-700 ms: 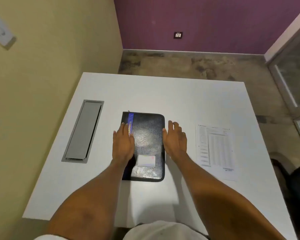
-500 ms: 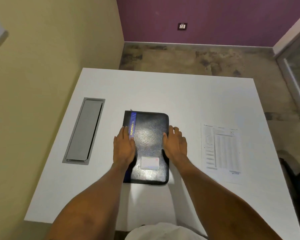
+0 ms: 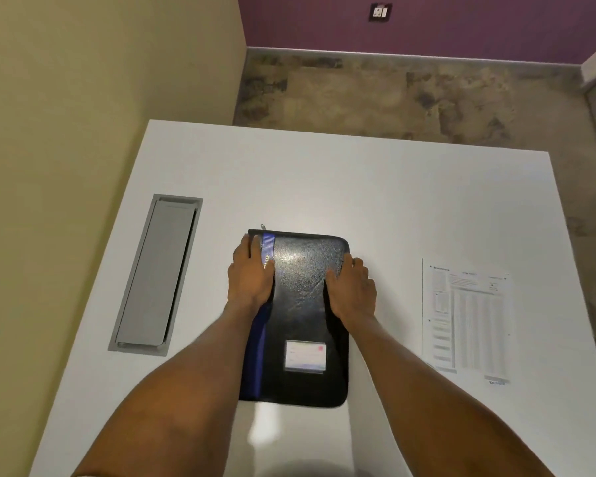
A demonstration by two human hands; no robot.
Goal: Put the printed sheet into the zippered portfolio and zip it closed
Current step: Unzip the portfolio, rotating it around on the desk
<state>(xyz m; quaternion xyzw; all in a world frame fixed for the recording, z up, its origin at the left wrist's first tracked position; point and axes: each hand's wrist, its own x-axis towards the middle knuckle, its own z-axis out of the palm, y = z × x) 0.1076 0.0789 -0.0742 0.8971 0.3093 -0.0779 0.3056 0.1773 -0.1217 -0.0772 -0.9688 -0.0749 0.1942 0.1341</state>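
Note:
A black zippered portfolio (image 3: 300, 304) with a blue stripe along its left side and a clear card pocket near its front lies closed on the white table (image 3: 358, 187). A small zipper pull (image 3: 263, 226) sticks out at its far left corner. My left hand (image 3: 252, 273) lies flat on the far left part of the cover, fingers over the stripe. My right hand (image 3: 351, 290) rests on the right edge, thumb on the cover and fingers on the outer side. The printed sheet (image 3: 468, 321) lies flat to the right, apart from both hands.
A grey cable hatch (image 3: 159, 273) is set into the table at the left. A beige wall runs close along the left side. Mottled floor and a purple wall lie beyond the table's far edge. Something dark shows at the right edge of view.
Both hands have slid farther up the portfolio, the left now at its far left corner. The view has tilted down, so the table sits lower in frame.

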